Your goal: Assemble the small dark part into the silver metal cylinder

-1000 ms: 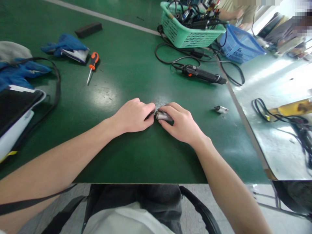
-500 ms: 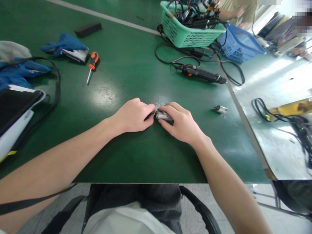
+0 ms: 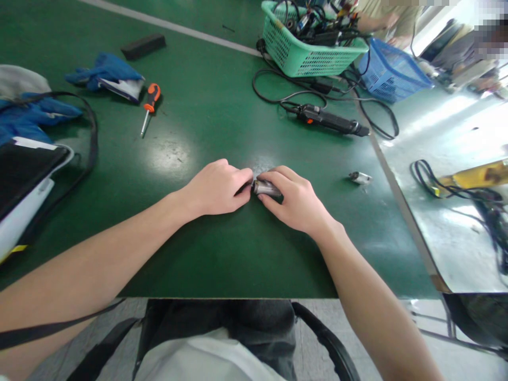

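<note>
Close to the table's front edge, my right hand point(image 3: 292, 198) is closed around a silver metal cylinder point(image 3: 266, 188) that looks like a small motor. Its left end pokes out between thumb and fingers, and the rest is under my palm. My left hand point(image 3: 224, 188) meets that end with thumb and forefinger pinched at a small dark part point(image 3: 253, 186), mostly hidden by the fingers. A similar small silver cylinder point(image 3: 360, 178) lies on the green table point(image 3: 238, 254) to the right of my right hand.
An orange-handled screwdriver point(image 3: 151, 100) and a black block point(image 3: 143, 46) lie at upper left, near blue gloves point(image 3: 107, 74). A black electric screwdriver point(image 3: 331, 120) with its cable rests at upper right. Behind it stand a green basket point(image 3: 313, 59) of parts and a blue basket point(image 3: 391, 71); a person sits beyond.
</note>
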A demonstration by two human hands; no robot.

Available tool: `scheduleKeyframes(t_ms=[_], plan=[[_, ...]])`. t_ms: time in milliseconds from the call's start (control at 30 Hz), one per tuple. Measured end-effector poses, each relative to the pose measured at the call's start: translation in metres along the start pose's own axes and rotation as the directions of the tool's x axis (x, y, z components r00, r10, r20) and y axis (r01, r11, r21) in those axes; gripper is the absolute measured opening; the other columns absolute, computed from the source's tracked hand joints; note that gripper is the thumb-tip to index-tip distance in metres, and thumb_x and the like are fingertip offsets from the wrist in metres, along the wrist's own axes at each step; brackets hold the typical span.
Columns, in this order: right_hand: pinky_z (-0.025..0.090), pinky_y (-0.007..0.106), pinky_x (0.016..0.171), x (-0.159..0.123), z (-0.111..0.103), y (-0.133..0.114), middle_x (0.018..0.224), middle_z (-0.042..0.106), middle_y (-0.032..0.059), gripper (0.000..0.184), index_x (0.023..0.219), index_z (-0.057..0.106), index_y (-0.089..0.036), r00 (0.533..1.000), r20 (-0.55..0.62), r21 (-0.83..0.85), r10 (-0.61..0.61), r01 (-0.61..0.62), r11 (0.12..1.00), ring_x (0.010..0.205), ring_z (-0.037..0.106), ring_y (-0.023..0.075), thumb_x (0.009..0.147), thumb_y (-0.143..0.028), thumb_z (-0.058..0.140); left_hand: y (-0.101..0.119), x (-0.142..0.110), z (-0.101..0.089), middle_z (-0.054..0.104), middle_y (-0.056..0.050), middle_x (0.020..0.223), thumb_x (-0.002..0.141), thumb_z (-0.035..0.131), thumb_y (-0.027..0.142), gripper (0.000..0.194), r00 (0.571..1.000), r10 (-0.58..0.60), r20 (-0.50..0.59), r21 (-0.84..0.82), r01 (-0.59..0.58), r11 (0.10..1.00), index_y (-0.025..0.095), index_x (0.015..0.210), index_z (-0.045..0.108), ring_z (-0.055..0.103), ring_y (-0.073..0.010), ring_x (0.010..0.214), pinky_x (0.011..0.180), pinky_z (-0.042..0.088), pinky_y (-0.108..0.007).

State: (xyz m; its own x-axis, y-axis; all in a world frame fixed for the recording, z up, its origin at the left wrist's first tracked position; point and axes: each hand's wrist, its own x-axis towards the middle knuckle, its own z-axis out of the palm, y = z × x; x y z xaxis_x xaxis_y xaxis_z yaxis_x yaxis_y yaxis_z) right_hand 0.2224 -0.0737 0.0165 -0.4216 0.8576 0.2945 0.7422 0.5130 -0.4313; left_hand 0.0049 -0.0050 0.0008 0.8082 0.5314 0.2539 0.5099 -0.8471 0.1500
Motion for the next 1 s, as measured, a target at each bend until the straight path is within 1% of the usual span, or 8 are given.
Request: scheduleKeyframes(t_ms=[167,467,767,933,1000], plan=[[0.054,0.04,0.092,-0.0001,0.0002,0.0,0.115,0.067,0.01,0.029,0.123,0.063,-0.02,1.0,0.004,-0.009,0.003,-0.003,1.0,0.106,0.065,0.027,0.095,-0.019,0.062,-0.001,0.0001,0.0006,0.072,-0.003,0.076,0.098,0.046,0.031,0.021,1.0,0.003,0.006,-0.001,-0.003,1.0,0.019,0.093,0.062,0.066,-0.0209,0.068,0.073,0.044,-0.037],[0.054,0.04,0.093,-0.0006,0.0002,0.0002,0.115,0.067,0.0092,0.03,0.124,0.063,-0.022,1.0,0.005,-0.005,0.007,-0.007,1.0,0.106,0.065,0.0269,0.094,-0.019,0.062,-0.0004,-0.0011,-0.0004,0.072,-0.004,0.078,0.1,0.044,0.03,0.023,1.0,-0.002,0.016,-0.012,0.002,1.0,0.018,0.098,0.064,0.067,-0.0225,0.07,0.075,0.046,-0.038],[0.054,0.039,0.093,-0.0002,0.0006,0.0004,0.116,0.067,0.0096,0.03,0.124,0.063,-0.021,1.0,0.004,-0.012,0.008,-0.008,1.0,0.106,0.065,0.0265,0.094,-0.018,0.063,-0.0004,0.0007,-0.0018,0.073,-0.005,0.08,0.101,0.044,0.032,0.026,0.999,0.013,0.034,-0.019,-0.012,1.0,0.017,0.099,0.065,0.066,-0.022,0.07,0.077,0.047,-0.038],[0.054,0.04,0.093,-0.0005,-0.0001,0.0006,0.116,0.067,0.0099,0.029,0.124,0.063,-0.02,1.0,0.01,-0.013,0.004,-0.004,1.0,0.107,0.065,0.0268,0.096,-0.02,0.062,0.0007,0.0011,-0.002,0.074,-0.006,0.083,0.103,0.041,0.033,0.029,0.999,0.0,0.052,-0.002,0.0,1.0,0.017,0.102,0.065,0.067,-0.023,0.073,0.078,0.047,-0.039],[0.054,0.04,0.094,-0.0007,-0.0002,0.001,0.116,0.067,0.0101,0.028,0.124,0.063,-0.02,1.0,0.011,-0.014,0.004,-0.004,1.0,0.108,0.065,0.027,0.096,-0.02,0.062,0.0016,0.0008,-0.0027,0.075,-0.006,0.084,0.103,0.042,0.033,0.029,0.998,-0.022,0.055,0.014,0.021,1.0,0.017,0.105,0.065,0.068,-0.0241,0.075,0.076,0.046,-0.038]])
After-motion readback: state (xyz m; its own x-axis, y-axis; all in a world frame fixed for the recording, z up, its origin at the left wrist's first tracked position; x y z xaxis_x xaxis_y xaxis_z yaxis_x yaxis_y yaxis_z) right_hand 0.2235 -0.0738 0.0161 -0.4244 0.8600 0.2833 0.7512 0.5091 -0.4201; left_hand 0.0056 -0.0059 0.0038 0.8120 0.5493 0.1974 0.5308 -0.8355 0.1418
